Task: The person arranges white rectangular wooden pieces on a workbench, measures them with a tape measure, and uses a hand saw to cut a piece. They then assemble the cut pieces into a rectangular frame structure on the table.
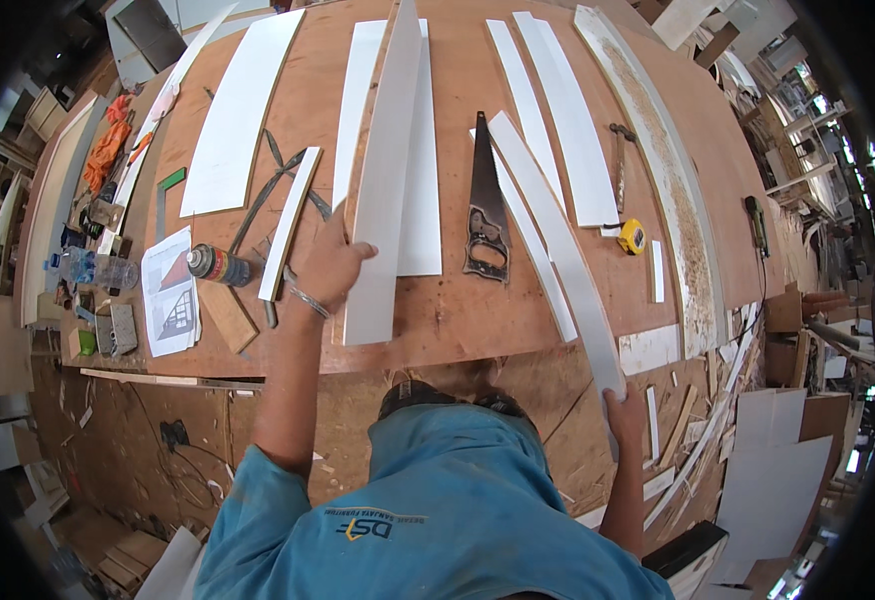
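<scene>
My left hand (330, 262) grips the near end of a long white board (383, 200), its thumb over the face and its other fingers hidden behind. Part of this board overlaps a wider white panel (421, 225) lying on the table. At the table's front edge, my right hand (626, 415) is closed around the near end of a narrow white strip (580, 270). That strip slants away over the table, partly across another thin white strip (538, 255). Between the two held pieces lies a handsaw (486, 210) with a dark blade.
On the brown table (298, 330) lie a hammer (620, 165), a yellow tape measure (632, 237), a green-handled square (170, 182), a spray can (218, 265) and printed sheets (170, 295). Several white panels stretch toward the far side. Wood offcuts (678, 425) litter the floor at right.
</scene>
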